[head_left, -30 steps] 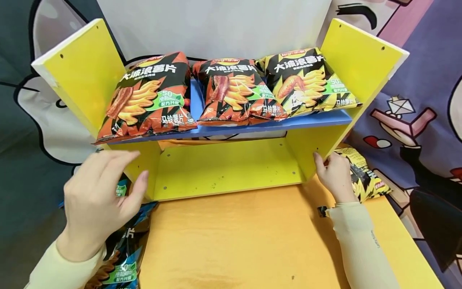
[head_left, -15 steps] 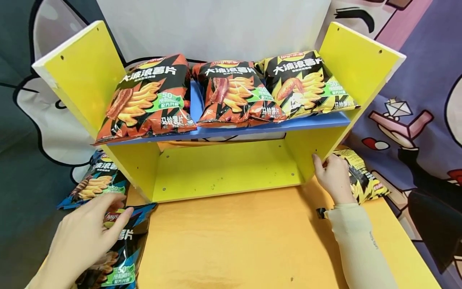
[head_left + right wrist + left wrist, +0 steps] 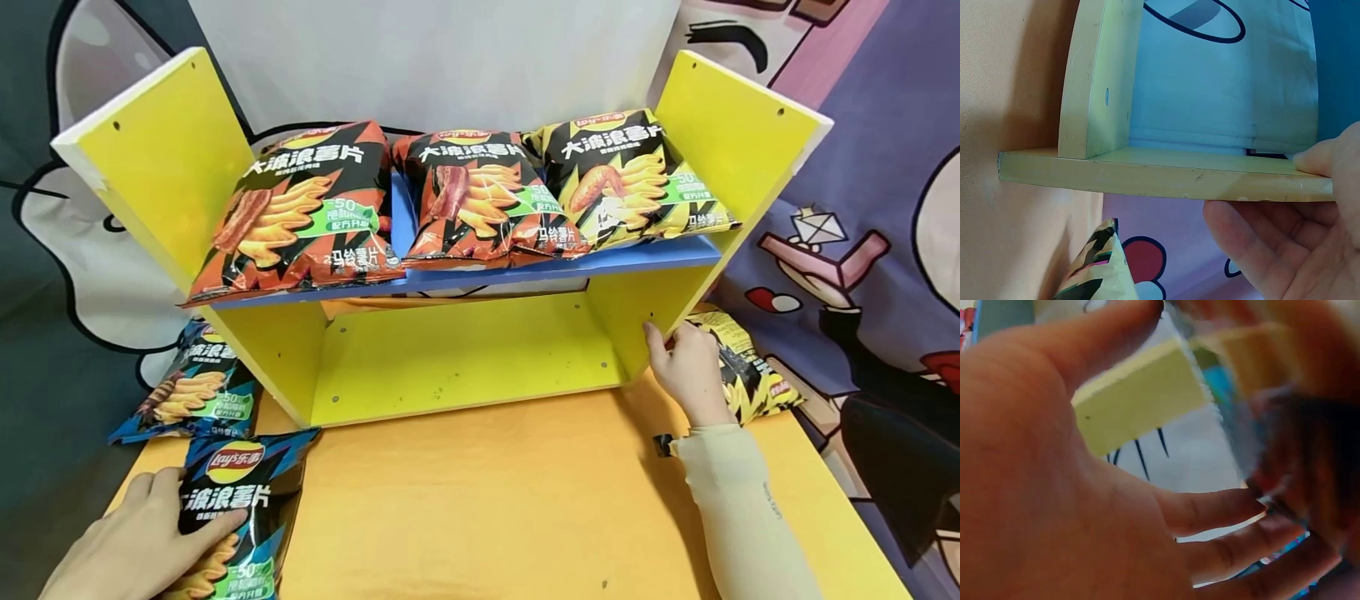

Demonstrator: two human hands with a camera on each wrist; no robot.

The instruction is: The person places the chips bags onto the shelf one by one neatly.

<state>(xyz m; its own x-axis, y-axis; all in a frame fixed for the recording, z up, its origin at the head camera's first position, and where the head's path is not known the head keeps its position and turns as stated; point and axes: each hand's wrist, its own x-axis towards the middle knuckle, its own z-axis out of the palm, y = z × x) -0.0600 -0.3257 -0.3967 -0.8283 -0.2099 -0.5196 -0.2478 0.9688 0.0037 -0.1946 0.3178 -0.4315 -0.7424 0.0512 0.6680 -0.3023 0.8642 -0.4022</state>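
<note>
At the lower left of the head view, my left hand holds a blue-and-black bag of potato chips. The thumb lies across its front and the fingers are at its left edge. In the left wrist view, the fingers reach the dark, blurred bag; their tips are partly hidden. My right hand grips the right side panel of the yellow shelf. In the right wrist view, the thumb is on the inner face of this side panel and the fingers are on the outer face.
On the blue upper board rest two red chip bags and a yellow one. Another blue bag leans left of the shelf. A yellow bag lies right of it on the orange table.
My left hand has come down and leftward from beside the shelf onto the nearer blue-and-black chip bag. The right hand keeps its grip on the shelf panel.
</note>
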